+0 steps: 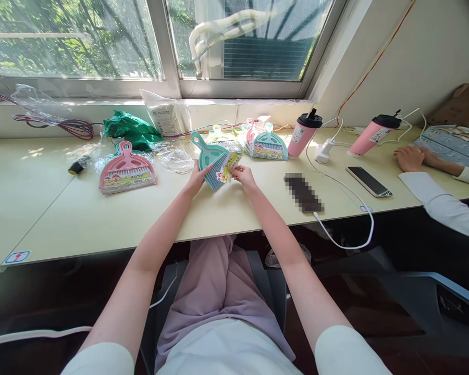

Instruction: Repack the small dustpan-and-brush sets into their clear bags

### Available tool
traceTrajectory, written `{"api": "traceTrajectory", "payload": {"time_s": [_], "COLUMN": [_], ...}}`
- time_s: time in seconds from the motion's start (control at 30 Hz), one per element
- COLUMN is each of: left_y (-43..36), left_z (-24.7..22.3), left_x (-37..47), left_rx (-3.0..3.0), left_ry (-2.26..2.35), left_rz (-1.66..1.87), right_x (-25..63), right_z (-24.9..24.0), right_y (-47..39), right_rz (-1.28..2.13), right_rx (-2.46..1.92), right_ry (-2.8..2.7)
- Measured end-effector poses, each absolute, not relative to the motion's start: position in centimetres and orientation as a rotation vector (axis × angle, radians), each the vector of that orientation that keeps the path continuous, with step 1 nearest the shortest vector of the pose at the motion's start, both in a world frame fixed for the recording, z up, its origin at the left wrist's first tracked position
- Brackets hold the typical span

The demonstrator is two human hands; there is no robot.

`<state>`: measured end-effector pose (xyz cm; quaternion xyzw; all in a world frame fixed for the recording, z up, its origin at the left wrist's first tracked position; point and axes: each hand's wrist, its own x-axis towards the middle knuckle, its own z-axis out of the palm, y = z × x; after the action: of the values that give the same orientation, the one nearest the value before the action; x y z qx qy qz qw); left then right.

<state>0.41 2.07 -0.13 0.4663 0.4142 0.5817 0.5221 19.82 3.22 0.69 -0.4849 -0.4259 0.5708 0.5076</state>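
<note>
A teal dustpan (pixel 206 151) with a small brush in it is held tilted over the table, its handle pointing up and left. My left hand (pixel 196 178) is closed on the dustpan's left side. On the other side, the fingers of my right hand (pixel 242 175) pinch a printed label card (pixel 229 164), which overlaps the brush bristles. To the left lies a pink dustpan set (pixel 125 160) with its brush and label, on top of a teal one. Behind my right hand rests another teal dustpan set (pixel 271 141), beside further pink and pale yellow ones.
Along the window lie a green plastic bag (pixel 131 129), clear wrappers (pixel 168 117) and a yellow-black screwdriver handle (pixel 76 167). Rightward stand two pink cups (pixel 304 136), a charger (pixel 325 149) with a white cable, and two phones (pixel 369 181). Another person's hands (pixel 410 158) rest at far right.
</note>
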Motion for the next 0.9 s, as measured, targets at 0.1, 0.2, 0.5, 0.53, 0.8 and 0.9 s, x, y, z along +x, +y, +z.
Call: {"api": "traceTrajectory", "payload": {"time_s": [0.1, 0.2, 0.5, 0.53, 0.8, 0.9], "left_y": [1.5, 1.3, 2.0, 2.1, 2.4, 2.5], "left_z": [0.1, 0.2, -0.3, -0.4, -0.7, -1.0], "left_x": [1.0, 1.3, 1.1, 1.0, 0.9, 0.8], "left_rx": [1.137, 1.184, 1.293, 1.301, 1.306, 1.306], "left_ry": [0.954, 0.929, 0.910, 0.907, 0.946, 0.949], "left_rz": [1.359, 1.329, 1.379, 1.383, 1.389, 1.388], "right_x": [19.3, 19.3, 20.0, 20.0, 19.9, 19.9], "right_z": [0.6, 0.6, 0.5, 0.5, 0.2, 0.1], "right_y": [3.0, 2.8, 3.0, 3.0, 3.3, 3.5], "right_rz": [1.393, 1.384, 1.200, 1.173, 1.089, 1.064], "right_rx": [-1.186, -1.224, -1.369, -1.382, -1.429, -1.464], "right_ry": [-1.024, -1.057, -1.184, -1.204, -1.301, -1.309]}}
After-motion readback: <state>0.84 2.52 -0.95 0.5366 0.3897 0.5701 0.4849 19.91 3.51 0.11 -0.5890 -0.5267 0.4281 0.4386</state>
